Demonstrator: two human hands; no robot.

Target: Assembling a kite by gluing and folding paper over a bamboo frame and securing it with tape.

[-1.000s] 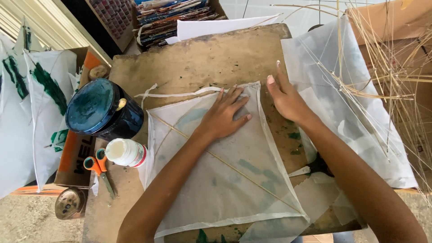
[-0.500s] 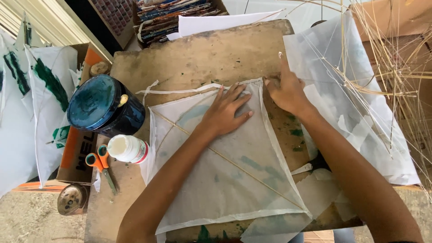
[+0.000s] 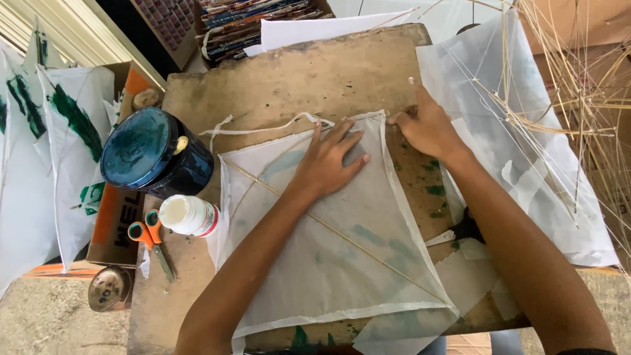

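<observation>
A square paper kite (image 3: 328,263) of thin white tissue lies flat in the middle of the frame on a worn brown desk (image 3: 296,72), one corner pointing toward the lower right. A thin bamboo stick (image 3: 342,236) runs diagonally under the paper from the left corner to the lower right one.

The left hand (image 3: 328,161) rests palm-down on the upper part of the kite, fingers spread open and flat, pressing the paper to the desk — it grips nothing. The right hand (image 3: 427,125) sits at the kite's upper right corner, just right of the left hand; its fingers are curled in and pinch the folded edge of the paper there, with one finger raised. The two hands are near each other but apart.

Left of the kite stands a round dark blue tin (image 3: 154,158) with its lid on, and just below it a small white glue bottle (image 3: 189,215) lies on its side, touching the kite's left edge. Orange-handled scissors (image 3: 150,240) lie just below and left of the bottle. A loose white paper strip (image 3: 263,128) curls along the desk above the kite.

At the right of the frame a stack of white kite sheets (image 3: 526,151) hangs off the desk — over it, in the upper right, a bundle of thin bamboo splints (image 3: 578,85). More white kites with green marks (image 3: 59,131) fill the left edge.
</observation>
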